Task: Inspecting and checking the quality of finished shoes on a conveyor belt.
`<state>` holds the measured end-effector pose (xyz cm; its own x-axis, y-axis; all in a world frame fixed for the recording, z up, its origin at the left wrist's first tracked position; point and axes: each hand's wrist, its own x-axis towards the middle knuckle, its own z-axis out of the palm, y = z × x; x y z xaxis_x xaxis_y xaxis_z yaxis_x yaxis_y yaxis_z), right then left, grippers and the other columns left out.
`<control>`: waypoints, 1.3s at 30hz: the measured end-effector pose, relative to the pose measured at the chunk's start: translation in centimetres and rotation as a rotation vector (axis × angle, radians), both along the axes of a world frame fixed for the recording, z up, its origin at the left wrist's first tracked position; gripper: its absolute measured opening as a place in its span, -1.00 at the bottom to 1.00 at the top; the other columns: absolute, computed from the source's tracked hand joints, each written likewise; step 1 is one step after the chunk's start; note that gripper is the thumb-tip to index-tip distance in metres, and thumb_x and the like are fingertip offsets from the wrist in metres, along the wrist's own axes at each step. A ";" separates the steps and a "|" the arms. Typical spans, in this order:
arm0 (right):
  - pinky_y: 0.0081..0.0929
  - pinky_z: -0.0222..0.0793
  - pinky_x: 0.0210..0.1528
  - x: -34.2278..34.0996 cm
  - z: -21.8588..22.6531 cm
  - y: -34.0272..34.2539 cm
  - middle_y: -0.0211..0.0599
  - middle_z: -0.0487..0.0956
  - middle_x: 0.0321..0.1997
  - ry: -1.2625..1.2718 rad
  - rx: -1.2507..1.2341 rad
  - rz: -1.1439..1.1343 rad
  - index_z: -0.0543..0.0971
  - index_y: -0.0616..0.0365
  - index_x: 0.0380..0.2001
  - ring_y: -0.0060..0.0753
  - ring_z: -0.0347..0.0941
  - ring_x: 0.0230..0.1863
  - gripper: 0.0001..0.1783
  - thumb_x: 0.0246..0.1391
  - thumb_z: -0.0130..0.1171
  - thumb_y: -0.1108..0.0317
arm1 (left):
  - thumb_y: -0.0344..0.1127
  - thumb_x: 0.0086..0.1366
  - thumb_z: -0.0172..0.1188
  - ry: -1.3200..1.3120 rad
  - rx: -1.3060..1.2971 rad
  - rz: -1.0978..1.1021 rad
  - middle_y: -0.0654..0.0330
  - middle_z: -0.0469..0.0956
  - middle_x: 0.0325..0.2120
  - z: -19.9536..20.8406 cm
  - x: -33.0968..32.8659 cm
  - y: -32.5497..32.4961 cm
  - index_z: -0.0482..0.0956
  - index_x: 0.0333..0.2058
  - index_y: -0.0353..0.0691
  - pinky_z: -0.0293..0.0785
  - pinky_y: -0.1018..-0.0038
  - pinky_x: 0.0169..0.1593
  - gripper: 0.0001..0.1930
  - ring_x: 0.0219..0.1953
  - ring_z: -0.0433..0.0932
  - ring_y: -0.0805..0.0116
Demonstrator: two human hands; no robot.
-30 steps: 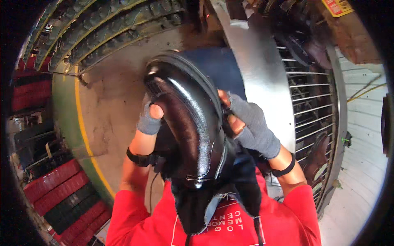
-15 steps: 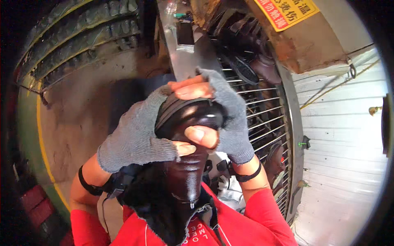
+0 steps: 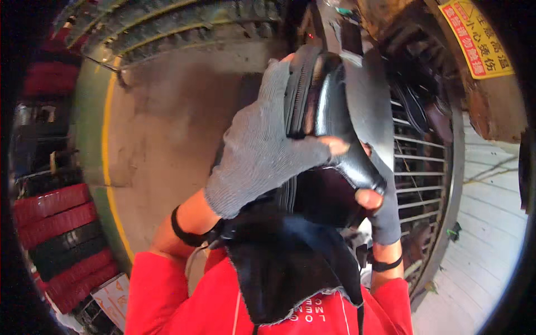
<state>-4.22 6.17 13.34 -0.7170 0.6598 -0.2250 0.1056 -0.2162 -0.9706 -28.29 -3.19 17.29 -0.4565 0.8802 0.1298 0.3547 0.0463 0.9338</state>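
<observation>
A glossy dark leather shoe [image 3: 335, 114] with a thick black sole is held up before my chest, tilted so its sole edge faces left. My left hand [image 3: 262, 139], in a grey fingerless glove, wraps the sole side, its thumb pressed on the leather. On the right, my right hand [image 3: 385, 206], gloved alike, grips the leather on the other side; only its thumb and part of the glove show, and its other fingers are hidden behind the shoe. Below the hands, a dark brown surface lies in shadow; I cannot tell whether it belongs to the same shoe.
A black apron [image 3: 290, 262] hangs over my red shirt. To the right stands a metal rack of bars [image 3: 419, 167] with dark shoes [image 3: 413, 106] on it. A metal ledge [image 3: 368, 95] bears a phone-like object [image 3: 352, 42]. Shoe shelves [image 3: 195, 25] stand far left; a warning sign [image 3: 477, 39] hangs far right.
The shoe has turned from facing me to showing its side, sole edge to the left. My right hand has moved down toward me along it. The whole view has swung left.
</observation>
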 end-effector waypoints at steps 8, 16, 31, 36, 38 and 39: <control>-0.40 0.46 0.27 4.8 -3.2 3.0 -0.13 0.63 0.17 -0.089 -0.477 -0.040 0.46 0.40 0.29 -0.39 0.57 0.15 -0.21 -0.01 0.31 0.22 | -0.29 0.18 0.41 0.124 -0.358 -0.213 -0.26 0.56 0.04 -3.5 3.9 -4.7 -0.18 0.50 -0.38 0.64 0.16 -0.05 0.09 -0.04 0.68 -0.19; -0.17 0.04 0.53 -0.1 -1.7 -4.1 0.03 0.33 0.46 -0.120 0.457 -0.117 0.14 0.43 0.48 -0.07 0.22 0.50 0.42 -0.15 0.41 -0.46 | -0.24 -0.02 0.63 -0.205 -0.137 -0.210 0.00 0.58 0.16 -0.4 -0.4 -1.3 0.33 0.34 -0.39 0.40 0.32 0.29 -0.03 0.13 0.58 0.24; -0.55 0.42 0.15 -8.7 -6.5 4.4 -0.38 0.60 -0.07 -0.029 0.263 -0.047 0.44 0.32 0.35 -0.58 0.49 0.00 -0.33 0.31 0.31 0.17 | -0.41 0.31 0.16 0.237 0.149 -0.607 0.09 0.47 0.33 -10.1 -7.8 -4.1 0.64 0.14 -0.12 0.15 0.04 0.49 -0.59 0.49 0.27 0.13; -0.50 0.45 -0.03 -12.1 -3.1 6.7 -0.37 0.62 -0.26 -0.218 0.194 0.009 0.55 0.28 0.25 -0.53 0.52 -0.14 -0.39 0.32 0.27 0.06 | -0.32 0.27 0.36 -0.148 -0.124 -0.295 0.04 0.47 0.30 -9.8 -9.6 3.8 0.44 0.33 -0.25 0.28 0.27 0.41 -0.35 0.38 0.39 0.22; -0.44 0.46 -0.03 -11.7 -4.0 7.3 -0.31 0.63 -0.27 -0.177 0.360 0.051 0.61 0.29 0.17 -0.45 0.53 -0.17 -0.46 0.28 0.29 0.10 | -0.30 0.25 0.38 -0.063 -0.158 -0.322 0.04 0.46 0.30 -9.7 -9.0 4.0 0.44 0.32 -0.27 0.29 0.31 0.40 -0.33 0.37 0.39 0.21; -0.44 0.46 -0.03 -11.6 -4.0 7.1 -0.31 0.63 -0.27 -0.179 0.356 0.047 0.61 0.29 0.17 -0.45 0.53 -0.17 -0.46 0.28 0.29 0.10 | -0.28 0.22 0.40 0.023 -0.195 -0.338 0.04 0.46 0.30 -9.5 -8.6 3.7 0.44 0.31 -0.29 0.29 0.35 0.39 -0.32 0.36 0.40 0.19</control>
<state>-15.85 13.29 9.31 -0.7184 0.6865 -0.1123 0.2811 0.1389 -0.9496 -36.91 0.55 7.78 -0.1350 0.9897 -0.0476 0.4012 0.0985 0.9107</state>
